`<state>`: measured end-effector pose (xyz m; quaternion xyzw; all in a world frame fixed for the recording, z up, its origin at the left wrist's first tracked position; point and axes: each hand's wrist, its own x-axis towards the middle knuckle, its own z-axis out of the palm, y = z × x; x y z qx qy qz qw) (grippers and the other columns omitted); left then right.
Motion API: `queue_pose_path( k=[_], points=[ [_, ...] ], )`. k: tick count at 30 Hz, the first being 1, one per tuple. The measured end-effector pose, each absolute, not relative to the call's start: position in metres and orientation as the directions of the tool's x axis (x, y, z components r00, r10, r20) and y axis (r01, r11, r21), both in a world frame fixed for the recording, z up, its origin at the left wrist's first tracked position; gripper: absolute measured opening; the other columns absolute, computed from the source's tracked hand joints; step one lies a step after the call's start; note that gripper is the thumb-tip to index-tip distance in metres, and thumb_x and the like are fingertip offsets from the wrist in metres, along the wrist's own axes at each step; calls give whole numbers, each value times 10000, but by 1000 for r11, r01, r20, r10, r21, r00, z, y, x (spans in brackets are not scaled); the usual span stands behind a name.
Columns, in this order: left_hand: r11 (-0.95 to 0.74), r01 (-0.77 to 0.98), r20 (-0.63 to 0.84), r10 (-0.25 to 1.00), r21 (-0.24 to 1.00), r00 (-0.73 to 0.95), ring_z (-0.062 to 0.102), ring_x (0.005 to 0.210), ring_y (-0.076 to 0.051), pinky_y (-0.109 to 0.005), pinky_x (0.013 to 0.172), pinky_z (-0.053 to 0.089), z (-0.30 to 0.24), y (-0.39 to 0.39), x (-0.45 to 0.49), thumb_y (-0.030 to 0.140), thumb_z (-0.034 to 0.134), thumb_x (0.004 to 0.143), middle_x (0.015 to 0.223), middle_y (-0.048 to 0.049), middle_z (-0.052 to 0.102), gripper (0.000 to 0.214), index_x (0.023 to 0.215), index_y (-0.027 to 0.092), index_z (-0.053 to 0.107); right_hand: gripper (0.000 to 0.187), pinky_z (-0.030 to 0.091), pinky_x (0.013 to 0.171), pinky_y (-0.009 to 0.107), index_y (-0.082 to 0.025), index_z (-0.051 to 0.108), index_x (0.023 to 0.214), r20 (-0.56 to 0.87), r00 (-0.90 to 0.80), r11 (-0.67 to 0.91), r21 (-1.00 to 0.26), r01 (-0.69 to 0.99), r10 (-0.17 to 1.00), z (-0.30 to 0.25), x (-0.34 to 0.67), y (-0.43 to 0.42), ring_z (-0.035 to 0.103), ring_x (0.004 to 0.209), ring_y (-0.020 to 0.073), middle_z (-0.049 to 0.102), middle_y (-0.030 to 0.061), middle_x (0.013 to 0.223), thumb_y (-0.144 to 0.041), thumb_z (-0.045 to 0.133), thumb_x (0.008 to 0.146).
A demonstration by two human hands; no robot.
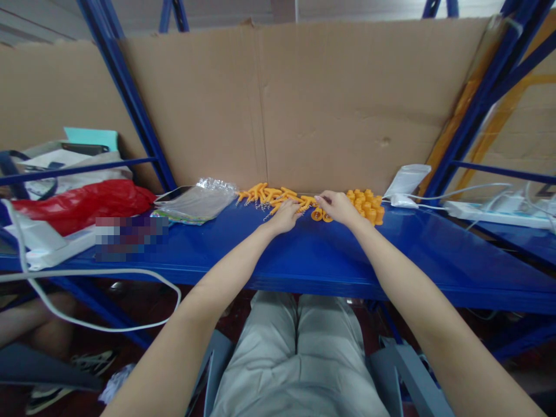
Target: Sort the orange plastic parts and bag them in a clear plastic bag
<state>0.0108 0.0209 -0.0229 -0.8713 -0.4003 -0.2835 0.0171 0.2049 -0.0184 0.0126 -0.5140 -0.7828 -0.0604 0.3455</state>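
Note:
Both of my hands are over the blue shelf, close to the orange pieces at its back. My left hand (285, 216) lies at the right side of a loose pile of orange-handled corkscrews (259, 193), their wire spirals showing. Its fingers are curled, and what they hold is hidden. My right hand (337, 206) is closed at the fingertips, next to an orange corkscrew handle (307, 200); whether it grips this I cannot tell. Below its fingers two round orange sleeves (317, 215) lie with open ends toward me. To its right, orange sleeves (365, 204) stand grouped in rows.
Clear plastic bags (197, 202) and a red bag (93, 202) lie to the left. A white power strip (499, 213) and a small white packet (406, 184) are on the right. A cardboard sheet (325, 104) backs the blue shelf (317, 260). A white cable (108, 271) loops over the front edge.

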Motion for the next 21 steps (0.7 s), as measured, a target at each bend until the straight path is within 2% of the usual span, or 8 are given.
queue_pose_path(
  k=[4,7,11,14,17,19,21],
  points=[
    [-686,699,575,660,200,483,455,1389,-292,-520,1214,269,-27,26,7,160,561,900,1354,-167,588,179,1037,151,676,346,398,625,255,-183,644,685,571,-280,497,-265,827,771,13,205,-19,602,622,159,688,50,673,-278,470,968],
    [-707,661,615,645,253,454,363,1463,-289,-521,1198,308,-29,30,3,194,549,919,1429,-173,530,148,1010,163,661,336,388,613,246,-186,631,683,570,-292,529,-307,791,768,11,204,-18,582,599,148,661,26,631,-297,485,965],
    [-728,623,667,618,286,416,337,1483,-272,-501,1167,361,-26,31,0,213,560,924,1385,-162,571,113,991,180,645,299,398,626,245,-183,649,725,573,-289,545,-343,765,767,10,204,-16,591,611,151,660,20,626,-339,529,950],
    [-693,649,675,644,314,360,484,1379,-285,-479,1116,420,-22,28,-1,211,646,870,1279,-146,643,103,966,174,652,260,406,634,247,-181,661,757,568,-281,532,-343,774,774,11,206,-15,602,621,156,672,27,646,-322,542,942],
    [-644,676,611,709,358,351,675,1084,-250,-421,994,514,-17,25,-2,183,698,815,1073,-98,723,119,929,165,669,210,409,633,250,-183,666,795,580,-272,523,-323,789,768,11,209,-14,608,632,160,684,33,676,-295,551,930],
    [-603,699,574,749,385,330,700,972,-232,-389,936,536,-15,22,-2,168,716,791,1011,-79,737,152,940,161,685,193,411,634,252,-186,664,804,582,-277,525,-314,791,764,12,210,-14,610,635,162,686,34,684,-282,549,927],
    [-566,722,564,772,398,294,699,973,-237,-377,928,533,-13,19,-1,164,731,773,1021,-83,738,213,983,155,693,188,417,642,256,-188,661,808,585,-273,524,-315,791,764,12,210,-15,614,640,166,688,37,689,-275,544,926]
  ],
)
